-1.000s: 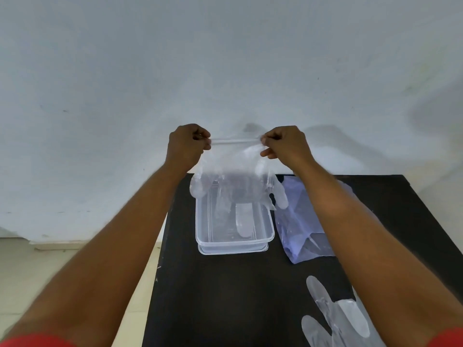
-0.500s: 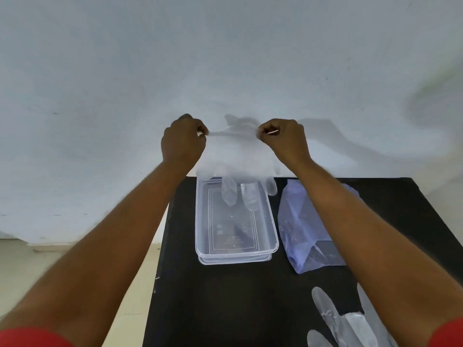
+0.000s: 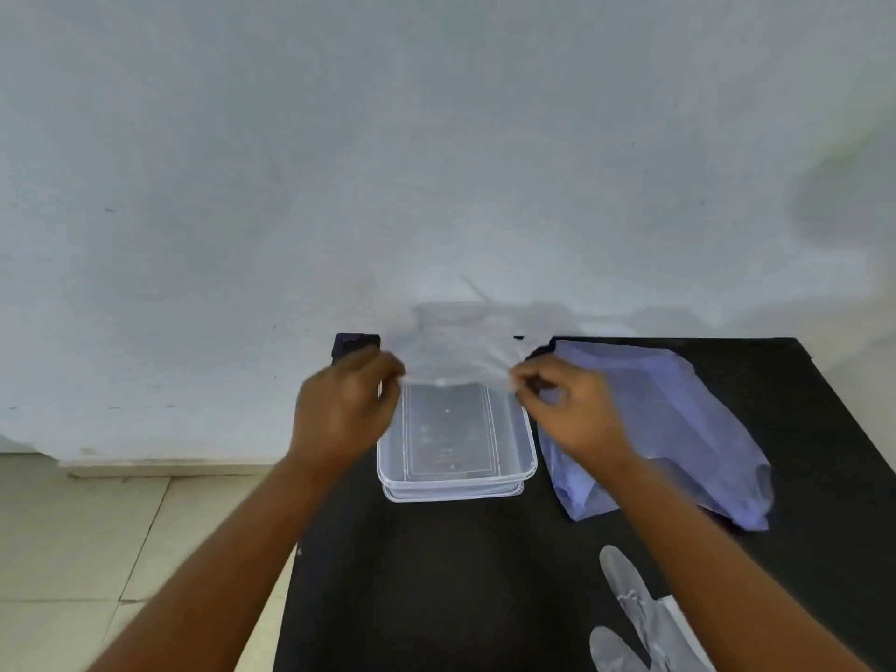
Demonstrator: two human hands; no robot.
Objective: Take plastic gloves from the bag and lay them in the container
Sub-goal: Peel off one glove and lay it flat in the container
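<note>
One spare clear glove (image 3: 640, 628) lies nearest on the black table (image 3: 436, 574). Beyond it, the left hand (image 3: 346, 409) and right hand (image 3: 574, 409) each pinch an edge of a plastic glove (image 3: 456, 351) above the far end of the clear container (image 3: 456, 480); the bluish bag (image 3: 679, 429) lies just right

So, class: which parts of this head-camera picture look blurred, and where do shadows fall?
Head view: the held glove and both hands, left and right, are motion-smeared; the container stays sharper; soft grey shadows lie on the wall.

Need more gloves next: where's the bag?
In the head view, the bluish bag lies flat on the black table, right of the clear container, beyond the right hand.
</note>
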